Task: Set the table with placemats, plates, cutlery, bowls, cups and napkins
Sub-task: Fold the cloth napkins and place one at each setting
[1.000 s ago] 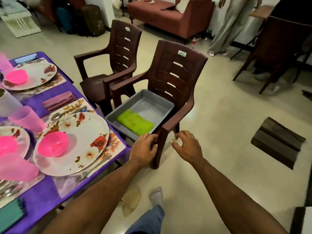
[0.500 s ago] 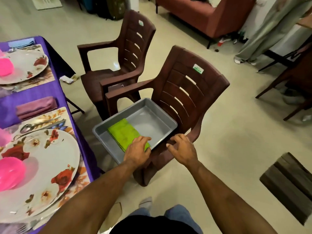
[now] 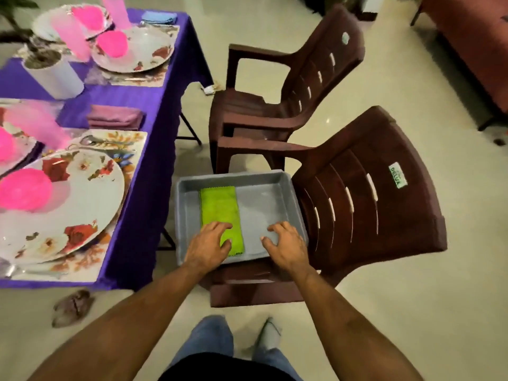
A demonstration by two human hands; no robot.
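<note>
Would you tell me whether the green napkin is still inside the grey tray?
Yes. The green napkin lies flat in the grey tray, left hand resting on it.

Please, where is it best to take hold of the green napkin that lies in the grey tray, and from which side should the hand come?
Probably at its near short edge, from above. The green napkin lies flat as a folded strip on the floor of the grey tray, whose raised walls block a sideways approach. The left hand already rests on that near end, so thumb and fingers can pinch the folded layers together there and lift.
</note>
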